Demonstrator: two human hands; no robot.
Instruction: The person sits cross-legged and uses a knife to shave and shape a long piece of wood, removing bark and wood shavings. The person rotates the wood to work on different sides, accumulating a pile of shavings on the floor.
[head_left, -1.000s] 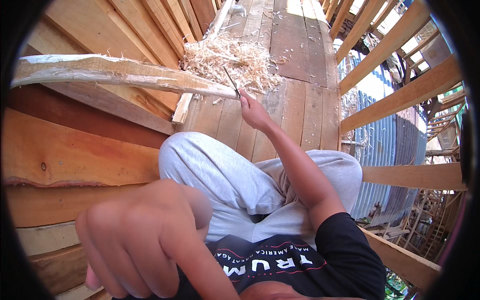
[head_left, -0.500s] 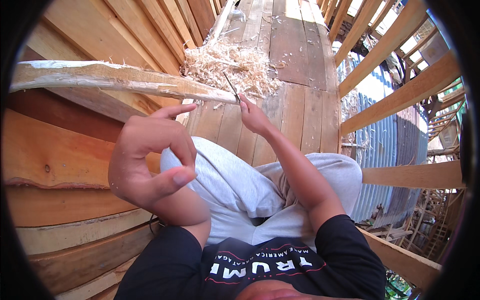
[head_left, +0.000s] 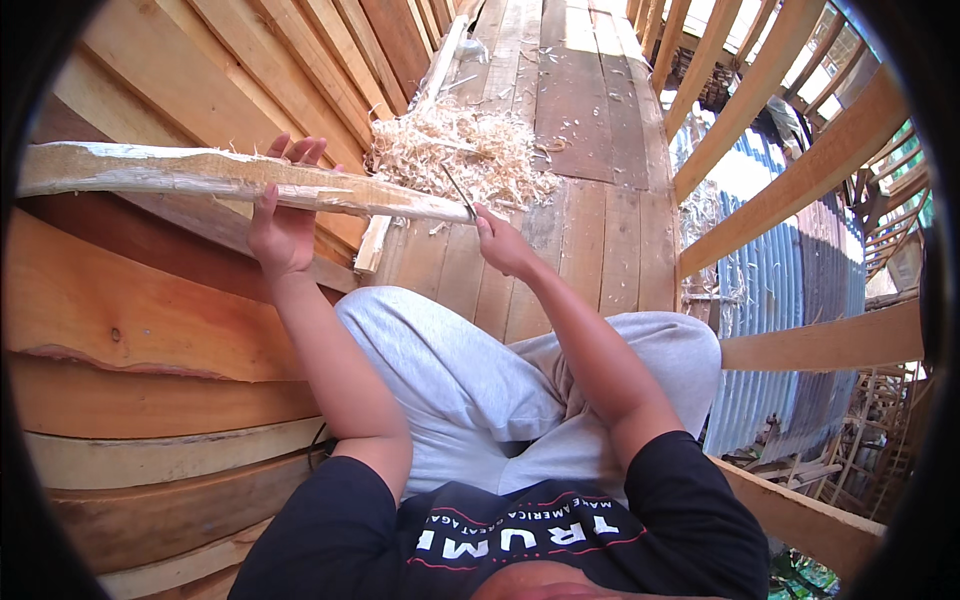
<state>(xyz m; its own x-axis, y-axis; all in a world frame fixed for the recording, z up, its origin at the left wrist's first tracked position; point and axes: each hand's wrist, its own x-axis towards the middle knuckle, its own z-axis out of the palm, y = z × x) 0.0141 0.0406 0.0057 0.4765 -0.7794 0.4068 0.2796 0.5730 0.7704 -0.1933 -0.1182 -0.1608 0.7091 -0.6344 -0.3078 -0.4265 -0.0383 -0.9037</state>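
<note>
A long, partly peeled wooden pole (head_left: 200, 174) stretches across from the left, its surface pale and rough with a raised splinter near the middle. My left hand (head_left: 285, 225) is wrapped round it from below, thumb on the near side and fingers behind. My right hand (head_left: 500, 243) is closed at the pole's right end, holding a thin dark blade-like tool (head_left: 458, 188) that slants up and away across the tip. The tool's handle is hidden in the fingers, so its exact kind is unclear.
A heap of curled wood shavings (head_left: 465, 150) lies on the plank floor (head_left: 610, 230) beyond the pole. Stacked boards (head_left: 150, 310) line the left side. A wooden railing (head_left: 790, 180) runs along the right, with corrugated metal sheeting (head_left: 770, 310) beyond it. My bent legs (head_left: 450, 360) are below.
My left hand, raised near my lap with fingers curled and off the pole, has moved forward and taken hold of it. My right hand and the tool have shifted only slightly.
</note>
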